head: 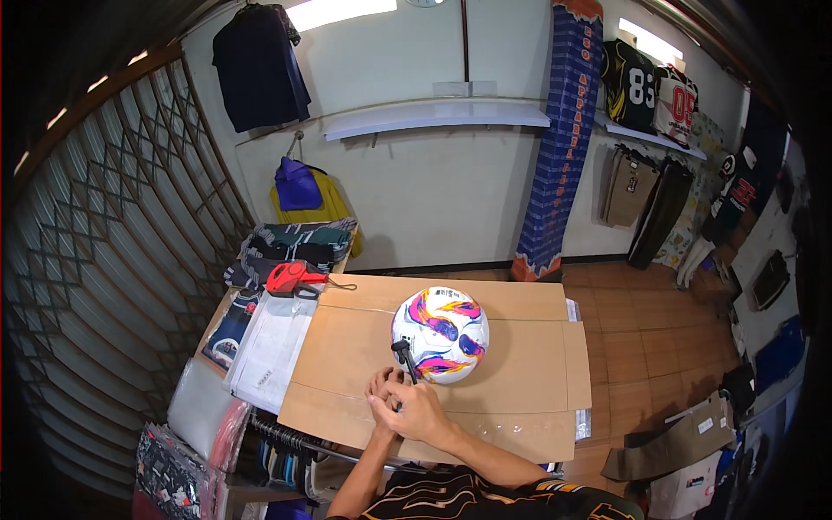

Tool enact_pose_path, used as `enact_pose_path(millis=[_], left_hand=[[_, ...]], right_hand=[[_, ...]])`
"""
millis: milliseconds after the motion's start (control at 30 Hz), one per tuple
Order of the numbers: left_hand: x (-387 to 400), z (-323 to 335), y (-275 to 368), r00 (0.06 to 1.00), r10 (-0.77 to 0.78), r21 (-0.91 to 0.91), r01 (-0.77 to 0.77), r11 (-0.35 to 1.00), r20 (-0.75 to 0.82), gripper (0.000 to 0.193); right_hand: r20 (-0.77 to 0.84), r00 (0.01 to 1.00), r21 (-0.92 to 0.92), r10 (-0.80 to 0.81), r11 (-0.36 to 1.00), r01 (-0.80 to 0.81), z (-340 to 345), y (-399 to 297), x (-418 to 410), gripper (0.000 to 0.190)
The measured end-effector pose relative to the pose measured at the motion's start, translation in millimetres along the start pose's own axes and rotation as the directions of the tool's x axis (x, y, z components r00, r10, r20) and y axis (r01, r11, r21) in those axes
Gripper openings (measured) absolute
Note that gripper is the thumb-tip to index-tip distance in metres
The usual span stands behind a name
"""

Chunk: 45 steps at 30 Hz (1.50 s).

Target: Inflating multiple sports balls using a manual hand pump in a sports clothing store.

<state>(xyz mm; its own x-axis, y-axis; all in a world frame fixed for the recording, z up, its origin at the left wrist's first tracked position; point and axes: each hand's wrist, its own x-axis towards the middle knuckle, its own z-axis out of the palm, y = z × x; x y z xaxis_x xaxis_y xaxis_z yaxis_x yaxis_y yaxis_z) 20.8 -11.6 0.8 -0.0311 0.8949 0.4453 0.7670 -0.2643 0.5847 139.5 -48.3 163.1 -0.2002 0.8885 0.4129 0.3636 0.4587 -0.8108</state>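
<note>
A white football (441, 335) with pink, purple and orange flame-like patterns rests on a flat sheet of brown cardboard (344, 364) before me. My right hand (416, 408) is closed around the lower end of a slim black tool (404, 356) with an angled head. The tool's upper part overlaps the ball's lower left side in the view; whether it touches the ball I cannot tell. My left hand (382, 385) has curled fingers and is pressed close against the right hand, which partly covers it. What the left fingers hold is hidden.
A red handheld device (296, 279) with a strap lies at the cardboard's back left corner, near folded clothes (305, 240). Below the table's front edge, hangers (286, 435) hang from a rail. Plastic-wrapped packs (205, 403) are stacked at left. A folding metal gate (123, 195) stands beyond.
</note>
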Motion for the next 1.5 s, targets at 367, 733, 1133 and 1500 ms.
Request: enact_pose_path(millis=[367, 733, 1133, 1500], left_hand=[[0.8, -1.8, 3.2, 0.998, 0.066, 0.078, -0.065, 0.995, -0.011, 0.035], [-1.8, 12.3, 29.6, 0.944, -0.291, -0.927, -0.034, 0.374, -0.153, 0.033], [-0.6, -1.2, 9.3, 0.993, 0.117, 0.166, -0.119, 0.979, 0.023, 0.040], [-0.2, 5.0, -1.6, 0.998, 0.056, 0.028, -0.056, 0.998, -0.003, 0.034]], right_hand=[[0.058, 0.998, -0.032, -0.008, 0.999, 0.010, -17.8, -30.4, -12.4, 0.029], [-0.077, 0.995, -0.033, -0.060, 0.998, 0.058, 1.5, -17.6, -6.0, 0.027], [0.071, 0.996, -0.056, 0.056, 0.997, -0.052, -5.3, -2.3, -16.0, 0.032], [-0.073, 0.995, 0.020, -0.074, 0.997, 0.076, -14.0, -32.7, -7.5, 0.020]])
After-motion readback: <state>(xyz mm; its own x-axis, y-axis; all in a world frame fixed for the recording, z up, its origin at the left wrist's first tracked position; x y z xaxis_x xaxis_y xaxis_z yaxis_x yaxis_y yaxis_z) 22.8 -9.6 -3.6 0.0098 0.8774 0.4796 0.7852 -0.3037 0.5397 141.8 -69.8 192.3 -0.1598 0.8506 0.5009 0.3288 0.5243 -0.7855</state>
